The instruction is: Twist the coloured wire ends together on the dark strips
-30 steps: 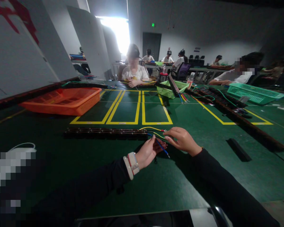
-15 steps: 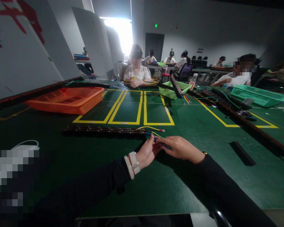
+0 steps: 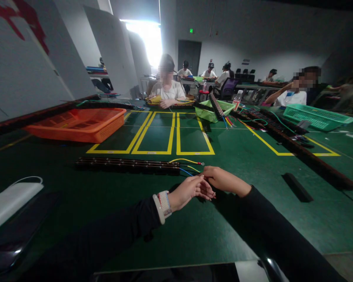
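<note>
A long dark strip bundle lies across the green table, with wires at its right end. One yellow wire ends in a red-sleeved ring terminal. A blue wire and a yellow-green wire run toward my hands, where their far ends are hidden. My left hand is open, its fingers stretched and slightly apart, its thumb close to the right fingers. Bent over it from the right is my right hand; its fingertips are hidden behind the left hand, so its grip does not show.
An orange basket stands at the back left, with green baskets farther right. A short black bar and long dark strips lie on the right. A white object lies at left. People sit across the table.
My left fingers have straightened and extended to the right beneath the right hand. The blue piece earlier visible between my hands is now hidden. The view has shifted slightly.
</note>
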Available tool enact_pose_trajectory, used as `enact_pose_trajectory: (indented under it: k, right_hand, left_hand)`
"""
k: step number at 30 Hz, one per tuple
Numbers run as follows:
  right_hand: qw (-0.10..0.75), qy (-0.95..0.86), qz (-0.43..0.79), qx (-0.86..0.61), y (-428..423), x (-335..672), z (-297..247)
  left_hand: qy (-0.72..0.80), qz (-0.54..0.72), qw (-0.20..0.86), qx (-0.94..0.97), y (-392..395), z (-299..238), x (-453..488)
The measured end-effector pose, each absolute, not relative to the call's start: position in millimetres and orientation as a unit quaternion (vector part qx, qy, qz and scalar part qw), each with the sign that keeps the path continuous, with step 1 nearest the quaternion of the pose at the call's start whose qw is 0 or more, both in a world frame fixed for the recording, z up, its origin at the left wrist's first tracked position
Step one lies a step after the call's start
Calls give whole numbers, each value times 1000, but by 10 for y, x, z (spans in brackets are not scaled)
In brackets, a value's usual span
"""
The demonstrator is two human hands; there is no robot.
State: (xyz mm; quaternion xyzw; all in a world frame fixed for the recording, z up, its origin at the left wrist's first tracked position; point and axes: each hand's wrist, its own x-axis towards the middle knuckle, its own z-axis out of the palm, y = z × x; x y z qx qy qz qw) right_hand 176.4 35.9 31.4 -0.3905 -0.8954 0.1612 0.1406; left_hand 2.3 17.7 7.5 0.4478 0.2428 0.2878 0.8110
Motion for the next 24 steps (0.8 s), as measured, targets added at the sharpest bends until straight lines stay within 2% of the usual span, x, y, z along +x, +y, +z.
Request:
enact_pose_trajectory:
  k: [4, 10, 12, 17, 21, 24]
  right_hand:
    - [133, -901, 157, -382, 390, 1805, 293]
    - [291, -836, 104, -454, 496, 1783, 231]
    - [314, -819, 105, -469, 569, 1751, 120]
    - [286, -813, 131, -491, 734, 1691, -102]
    - [262, -818, 117, -499, 777, 1677, -116]
    - [261, -825, 152, -478, 761, 1676, -87]
  left_hand:
    - [237, 282, 805, 464, 168, 92, 21]
    - [239, 254, 802, 486, 168, 99, 18]
    - [241, 251, 802, 486, 168, 98, 19]
    - [243, 252, 801, 486, 167, 101, 25]
    - [241, 252, 801, 487, 162, 118, 25]
    - [240, 256, 800, 486, 153, 132, 21]
